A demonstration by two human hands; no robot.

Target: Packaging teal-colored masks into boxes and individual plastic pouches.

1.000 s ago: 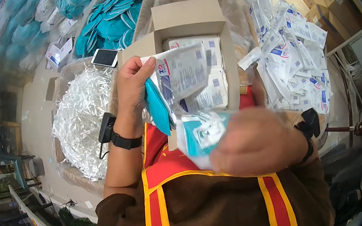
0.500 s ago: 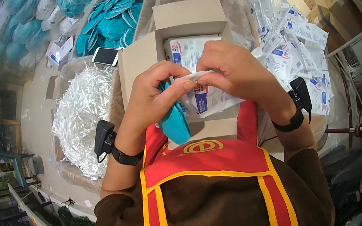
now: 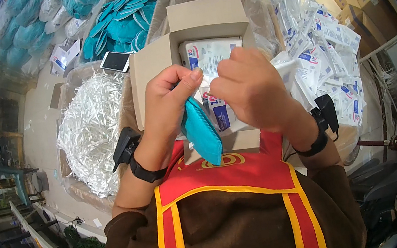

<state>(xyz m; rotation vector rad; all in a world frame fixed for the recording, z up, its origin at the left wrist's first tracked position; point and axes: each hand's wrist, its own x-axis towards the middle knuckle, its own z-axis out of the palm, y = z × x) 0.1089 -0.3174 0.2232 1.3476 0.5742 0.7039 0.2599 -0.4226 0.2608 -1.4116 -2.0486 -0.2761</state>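
Observation:
My left hand [image 3: 164, 96], thumb and fingers closed, grips a folded teal face mask [image 3: 202, 131] that hangs toward my apron. Beside it my right hand [image 3: 251, 89] is curled closed. A bit of white [image 3: 206, 80] shows between the two hands; what the right fingers hold is hidden. Just below my hands is a white printed packet [image 3: 222, 113] with a blue label. Another such packet [image 3: 214, 54] lies flat in the open cardboard box [image 3: 206, 12] in front of me.
A carton of white strips [image 3: 92, 133] stands at left, with a phone [image 3: 115, 61] at its far corner. Teal masks [image 3: 125, 25] fill a container behind. Many white packets [image 3: 322, 57] are heaped at right. Brown cartons [image 3: 361, 4] are stacked far right.
My hands have drawn apart at the fingertips, and the right one has curled up. The teal mask has shifted right and hangs lower. The packet beneath has turned slightly.

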